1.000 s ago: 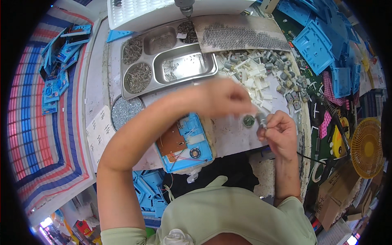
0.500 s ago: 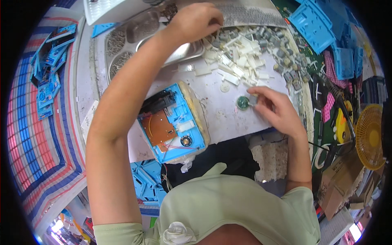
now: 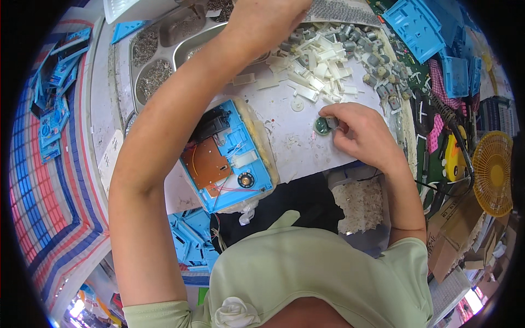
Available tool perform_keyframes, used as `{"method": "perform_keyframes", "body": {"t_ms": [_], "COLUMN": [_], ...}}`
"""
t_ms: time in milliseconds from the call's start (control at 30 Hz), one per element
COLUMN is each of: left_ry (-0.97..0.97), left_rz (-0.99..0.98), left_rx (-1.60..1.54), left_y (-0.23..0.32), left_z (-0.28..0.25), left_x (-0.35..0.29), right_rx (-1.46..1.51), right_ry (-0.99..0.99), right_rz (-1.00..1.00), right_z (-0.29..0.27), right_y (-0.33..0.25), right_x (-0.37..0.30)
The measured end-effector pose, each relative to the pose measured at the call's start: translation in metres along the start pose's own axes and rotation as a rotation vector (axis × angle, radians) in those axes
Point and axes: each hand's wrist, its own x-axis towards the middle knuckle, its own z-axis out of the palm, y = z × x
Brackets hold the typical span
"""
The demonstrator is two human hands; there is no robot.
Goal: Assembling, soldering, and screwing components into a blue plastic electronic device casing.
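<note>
On the far left, blue plastic shells (image 3: 57, 98) lie stacked on a striped cloth (image 3: 46, 183). Next comes a metal tray (image 3: 168, 46), its compartments holding small metal parts, partly hidden by the left forearm. The open blue housing (image 3: 234, 146) sits tilted on a pad on the tabletop (image 3: 306, 156), a brown board and thin wires inside; the wires look fragile, so the stiff rim seems the better place to hold it.

The left hand (image 3: 270, 16) reaches over the tray toward the far side, its fingertips cut off by the upper edge; I cannot tell whether it holds anything. A white disc (image 3: 297, 104) lies flat near a heap of white plastic pieces (image 3: 322, 68), probably light and stiff.

Then comes a round green piece (image 3: 321, 127), at the fingertips of the right hand (image 3: 358, 131). That hand is closed in a pinch on a small grey part (image 3: 332, 123), just above or against the green piece. The part should be rigid, compact and rather dense, perhaps slick; its sides suit thumb and forefinger. Farther right lie similar grey parts (image 3: 385, 82) and a yellow mesh basket (image 3: 493, 174).
</note>
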Motion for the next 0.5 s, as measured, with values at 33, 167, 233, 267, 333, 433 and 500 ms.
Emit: {"method": "perform_keyframes", "body": {"t_ms": [33,167,233,267,333,433,500], "left_ry": [0.011,-0.015,-0.131,-0.179,-0.160,-0.105,-0.058], "left_rz": [0.006,-0.154,-0.362,-0.461,-0.578,-0.701,-0.763], "left_rx": [-0.065,-0.460,-0.711,-0.817,-0.894,-0.904,-0.918], "left_y": [0.010,0.076,0.107,0.118,0.139,0.162,0.170], "left_z": [-0.008,-0.066,-0.100,-0.109,-0.116,-0.118,-0.117], "left_x": [-0.003,-0.044,-0.076,-0.094,-0.130,-0.162,-0.175], "right_rx": [0.103,0.623,0.906,1.042,1.301,1.515,1.563], "right_ry": [-0.040,-0.055,0.048,0.120,0.169,-0.011,-0.094], "right_rz": [0.105,0.391,0.402,0.371,0.348,0.362,0.409], "right_z": [-0.005,-0.006,0.005,0.014,0.030,0.043,0.049], "right_y": [-0.003,-0.001,-0.006,-0.014,-0.038,-0.079,-0.089], "right_x": [0.001,-0.015,-0.022,-0.022,-0.022,-0.014,-0.009]}}
